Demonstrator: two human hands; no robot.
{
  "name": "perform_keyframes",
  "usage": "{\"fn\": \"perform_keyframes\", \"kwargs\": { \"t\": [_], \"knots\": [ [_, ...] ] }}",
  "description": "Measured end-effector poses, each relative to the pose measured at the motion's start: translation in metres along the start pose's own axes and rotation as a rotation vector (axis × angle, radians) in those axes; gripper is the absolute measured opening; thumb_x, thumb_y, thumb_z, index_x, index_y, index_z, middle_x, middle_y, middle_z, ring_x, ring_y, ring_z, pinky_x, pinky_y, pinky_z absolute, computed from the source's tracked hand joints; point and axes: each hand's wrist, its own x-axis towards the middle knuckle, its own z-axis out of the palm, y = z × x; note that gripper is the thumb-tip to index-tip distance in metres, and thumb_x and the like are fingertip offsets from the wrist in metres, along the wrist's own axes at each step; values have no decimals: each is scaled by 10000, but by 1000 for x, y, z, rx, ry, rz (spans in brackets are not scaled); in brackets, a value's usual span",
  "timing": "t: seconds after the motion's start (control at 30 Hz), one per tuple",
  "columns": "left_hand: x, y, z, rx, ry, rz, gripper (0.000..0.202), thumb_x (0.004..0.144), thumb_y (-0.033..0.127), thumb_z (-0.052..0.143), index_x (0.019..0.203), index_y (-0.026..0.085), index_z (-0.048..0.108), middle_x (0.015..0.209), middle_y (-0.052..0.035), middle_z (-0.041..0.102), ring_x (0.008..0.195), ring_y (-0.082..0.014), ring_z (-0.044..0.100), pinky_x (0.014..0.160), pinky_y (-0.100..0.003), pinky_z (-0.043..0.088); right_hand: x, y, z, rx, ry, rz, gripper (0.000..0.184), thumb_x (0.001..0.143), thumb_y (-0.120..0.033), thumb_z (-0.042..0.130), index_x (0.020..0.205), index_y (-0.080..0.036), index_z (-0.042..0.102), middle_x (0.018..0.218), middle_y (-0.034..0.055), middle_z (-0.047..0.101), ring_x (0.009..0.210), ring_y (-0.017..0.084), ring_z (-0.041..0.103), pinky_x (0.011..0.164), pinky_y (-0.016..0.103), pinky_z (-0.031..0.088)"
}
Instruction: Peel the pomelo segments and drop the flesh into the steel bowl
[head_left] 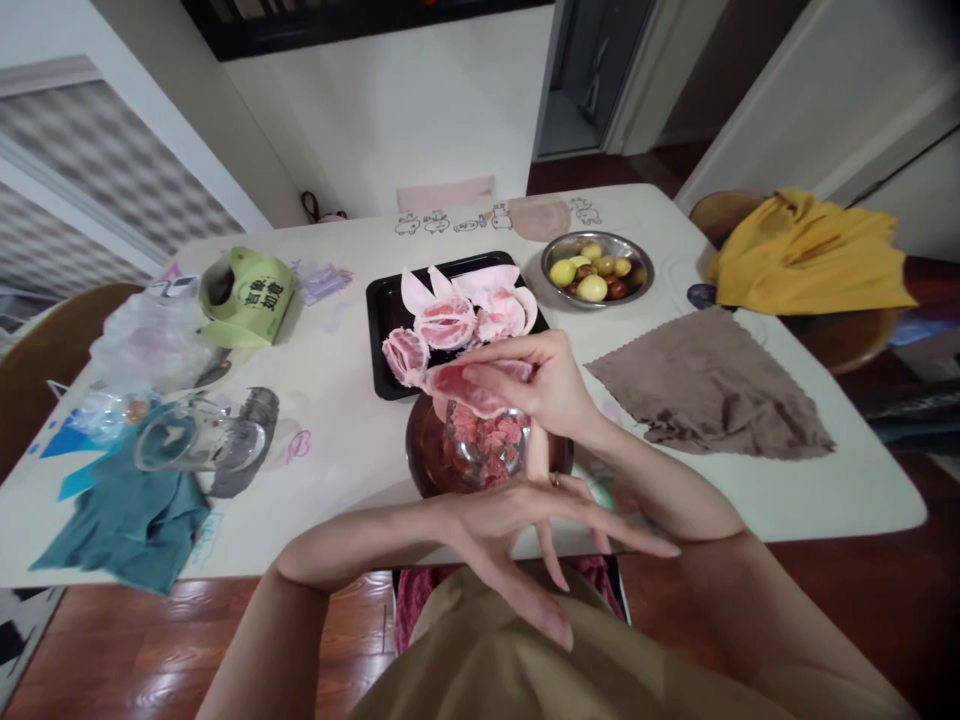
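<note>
In the head view, the right hand [559, 385] pinches a pink segment [450, 378] between thumb and fingers, above the far part of a bowl [421, 465] that has loose pulp [499, 440] in it; the left hand [499, 530] has its fingers spread and appears to grip nothing, low in front of the bowl and over the table's near edge; whether its fingers touch those of the right hand, I cannot tell.

The segment looks moist and soft, so too hard a pinch could burst it, and too light a one could let it slip; since its far end points to the tray [381, 320] just behind the bowl, a slip there could drop it on the tray or the table [337, 480] rather than among the pulp.

The bowl stands near the table's edge with the left wrist close to its rim; a careless sweep of that arm could nudge or tip it; drips from the left hand, if it is wet, would land on the shirt [480, 650].

The fruit [444, 322] on the tray lies close to the right hand's fingertips; a quick reach could knock a piece off.
</note>
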Motion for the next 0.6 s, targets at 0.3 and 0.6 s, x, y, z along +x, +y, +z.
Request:
{"fn": "perform_keyframes", "kwargs": {
  "t": [0.3, 0.6],
  "knots": [
    [7, -1, 1, -51, -162, -21, 1200, 677, 428, 920, 1627, 360, 190, 1716, 12, 246, 1569, -317, 297, 949, -313, 622, -6, 0, 8, 51, -226, 89, 152, 886, -288, 716, 981, -236, 824, 936, 12, 821, 841, 170, 782, 776, 258, 600],
    [1, 3, -7, 42, -56, -100, 1138, 705, 499, 874, 1630, 314, 238, 1696, -65, 295, 1453, -384, 441, 675, -269, 642, -4, 11, 8, 27, -2, -34, 141, 868, -270, 736, 975, -293, 825, 944, -13, 819, 844, 171, 787, 798, 281, 624]
  ]
}}
